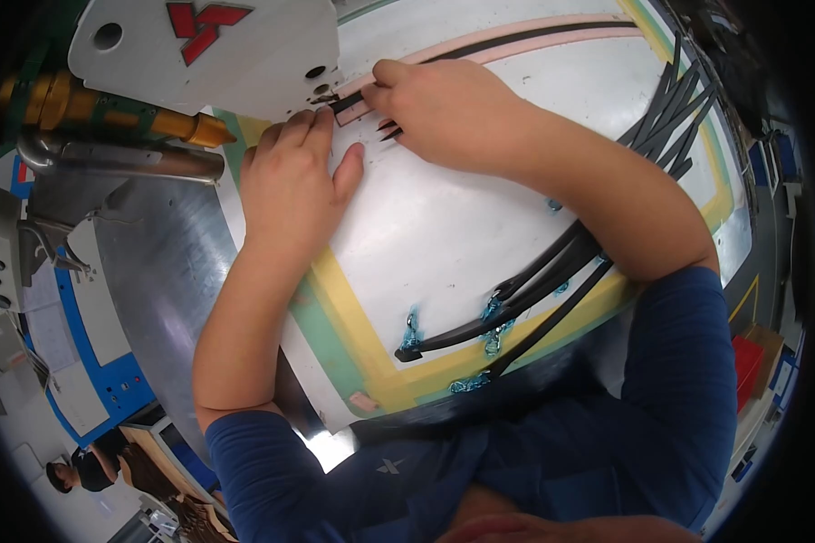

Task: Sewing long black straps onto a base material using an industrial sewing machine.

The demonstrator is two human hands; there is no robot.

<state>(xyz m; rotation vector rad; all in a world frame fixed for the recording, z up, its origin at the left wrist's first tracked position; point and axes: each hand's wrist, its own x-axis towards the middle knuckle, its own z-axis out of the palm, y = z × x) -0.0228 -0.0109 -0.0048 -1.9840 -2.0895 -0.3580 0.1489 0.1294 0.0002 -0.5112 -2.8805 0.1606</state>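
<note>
Strip (pixel 534 36), slim and black, follows a pink band (pixel 552 42) to two separate hands (pixel 290 176) (pixel 453 113) whose grip I cannot tell.

The black strip (pixel 552 34) looks matt (rubbery, even), the bent pipe (pixel 149 162) glossy metal.

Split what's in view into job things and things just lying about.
Seemingly in use:
long flat black strip on pink backing, at left hand and right hand
white sheet with yellow and green border
loose bunch of thin black strips, perhaps stock

Probably lying about:
small pink scrap on the border
red boxy object
</note>
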